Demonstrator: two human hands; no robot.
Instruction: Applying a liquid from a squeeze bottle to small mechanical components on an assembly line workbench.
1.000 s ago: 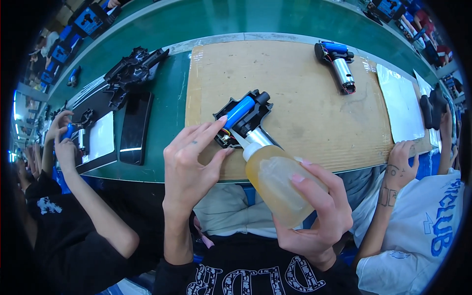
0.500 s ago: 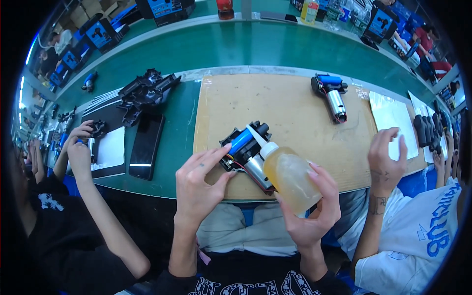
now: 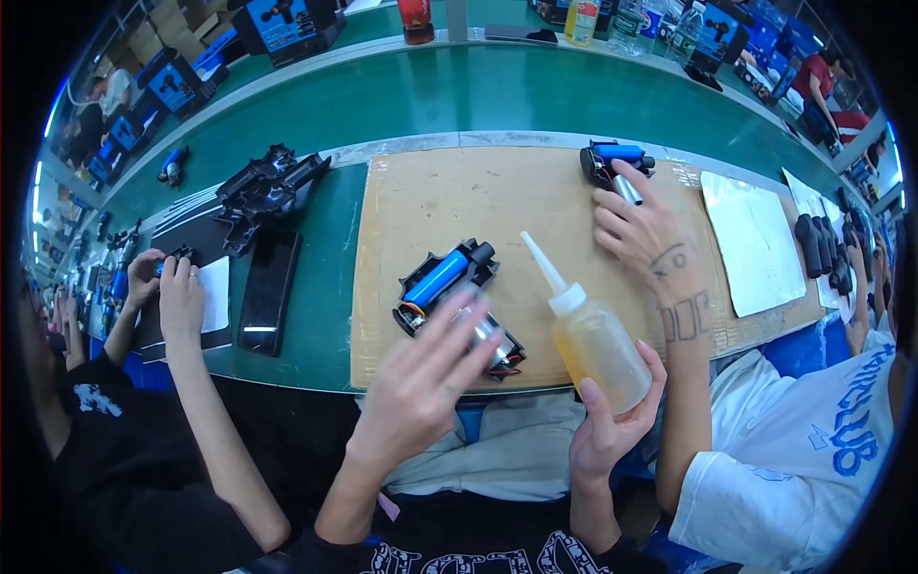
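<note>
Head view has your right hand (image 3: 615,429) pinching the squeeze bottle (image 3: 604,356) between thumb and fingers, its nozzle (image 3: 543,263) pointing up, apart from the black housing half (image 3: 481,277). That housing lies on the cardboard (image 3: 535,177), holding a blue cylinder (image 3: 442,278) and silver cylinder (image 3: 503,352). Your left hand (image 3: 413,394) blurs over it, fingers stretched out; you cannot tell whether they touch. For clean work, squeeze lightly, steady the housing by its rim, and mind the co-worker's hand (image 3: 639,228) nearby.
</note>
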